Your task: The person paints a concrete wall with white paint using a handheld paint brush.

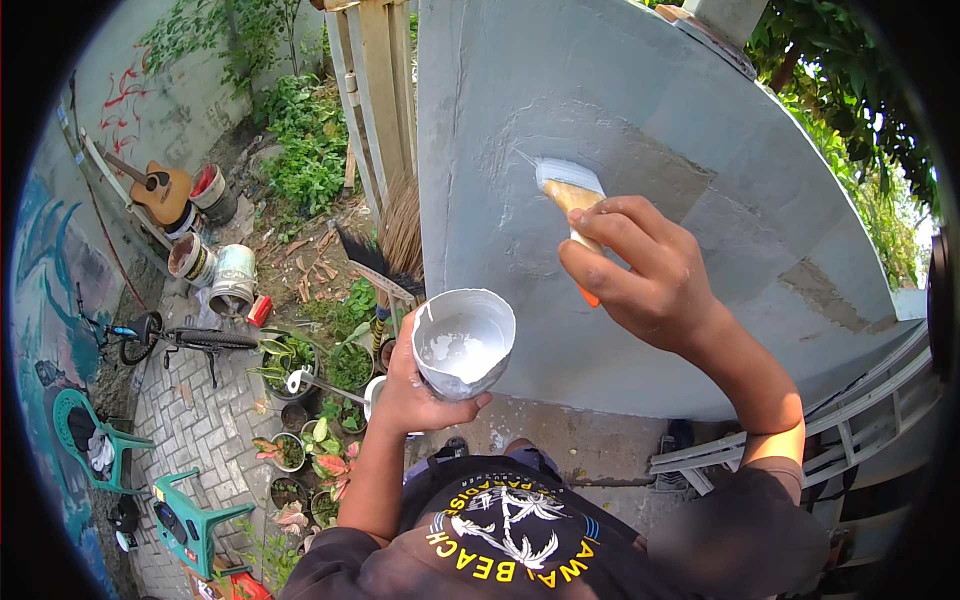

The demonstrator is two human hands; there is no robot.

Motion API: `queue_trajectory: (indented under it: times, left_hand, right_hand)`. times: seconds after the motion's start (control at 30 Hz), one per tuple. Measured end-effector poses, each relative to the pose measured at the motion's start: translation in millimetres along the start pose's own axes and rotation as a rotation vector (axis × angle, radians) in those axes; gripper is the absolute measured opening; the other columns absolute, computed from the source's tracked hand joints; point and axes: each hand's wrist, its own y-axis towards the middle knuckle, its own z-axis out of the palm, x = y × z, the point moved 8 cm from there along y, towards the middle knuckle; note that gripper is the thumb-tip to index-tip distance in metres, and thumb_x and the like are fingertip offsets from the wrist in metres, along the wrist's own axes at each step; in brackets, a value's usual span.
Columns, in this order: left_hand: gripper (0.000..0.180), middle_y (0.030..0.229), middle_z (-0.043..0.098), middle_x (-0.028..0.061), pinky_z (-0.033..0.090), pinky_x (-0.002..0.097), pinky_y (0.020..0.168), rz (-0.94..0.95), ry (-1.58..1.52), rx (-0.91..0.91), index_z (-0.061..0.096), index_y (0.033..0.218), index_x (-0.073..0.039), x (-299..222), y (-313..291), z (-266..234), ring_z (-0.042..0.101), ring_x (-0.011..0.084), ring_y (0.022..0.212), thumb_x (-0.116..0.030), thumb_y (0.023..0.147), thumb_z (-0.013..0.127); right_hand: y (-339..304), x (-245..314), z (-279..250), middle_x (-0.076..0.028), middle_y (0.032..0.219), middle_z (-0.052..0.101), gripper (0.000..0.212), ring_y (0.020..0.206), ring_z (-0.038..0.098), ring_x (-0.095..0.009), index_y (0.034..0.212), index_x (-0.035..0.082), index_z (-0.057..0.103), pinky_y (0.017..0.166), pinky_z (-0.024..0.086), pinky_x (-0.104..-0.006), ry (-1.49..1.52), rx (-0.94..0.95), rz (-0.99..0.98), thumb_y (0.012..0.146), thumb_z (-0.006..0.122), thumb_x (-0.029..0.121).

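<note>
My right hand (pixel 645 265) is closed round the handle of a paintbrush (pixel 572 190), whose handle end shows orange below my fingers. White paint covers the bristles, and their tip touches the grey wall (pixel 500 290) in front of me. Darker bare patches show on the wall to the right of the brush. Lower and to the left, my left hand (pixel 425 395) grips a paint cup (pixel 465 345) from its side and underneath. The cup has an uneven rim and white paint inside. It is held apart from the wall.
A metal ladder (pixel 850 430) lies at the right. Brooms (pixel 400 235) stand beside a wooden post left of the wall. Potted plants (pixel 288 450), a bicycle (pixel 190 338), green plastic chairs (pixel 195 520), paint buckets (pixel 233 275) and a guitar (pixel 160 192) occupy the left side.
</note>
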Motion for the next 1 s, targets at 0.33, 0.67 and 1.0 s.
queue_trajectory:
  times: [0.33, 0.67, 1.0]
  left_hand:
    - [0.108, 0.134, 0.062, 0.0132, 0.048, 0.0385, 0.107, -0.019, -0.009, 0.012, 0.038, 0.15, 0.002, -1, -3, -5, 0.062, 0.0224, 0.124, -0.012, 0.056, 0.092]
    - [0.107, 0.133, 0.062, 0.0138, 0.049, 0.0385, 0.106, -0.041, -0.037, -0.029, 0.039, 0.149, 0.002, -1, -7, -16, 0.062, 0.023, 0.124, -0.012, 0.057, 0.091]
    - [0.107, 0.134, 0.063, 0.0142, 0.049, 0.0389, 0.107, -0.062, 0.007, -0.036, 0.04, 0.149, 0.001, 0, -3, -19, 0.063, 0.0235, 0.124, -0.013, 0.056, 0.092]
  right_hand:
    - [9, 20, 5, -0.008, 0.103, 0.068, 0.036, 0.093, 0.071, -0.029, 0.102, 0.012, 0.065, 0.071, 0.064, -0.0347, 0.086, 0.102, -0.012, 0.07, 0.081, 0.01]
    - [-5, -4, -8, -0.007, 0.101, 0.065, 0.035, 0.09, 0.07, -0.026, 0.101, 0.012, 0.066, 0.068, 0.062, -0.0342, 0.013, 0.141, 0.041, 0.069, 0.081, 0.008]
    - [20, 1, 21, -0.007, 0.103, 0.065, 0.037, 0.092, 0.068, -0.027, 0.105, 0.016, 0.066, 0.065, 0.062, -0.0334, 0.085, 0.08, 0.015, 0.071, 0.081, 0.013]
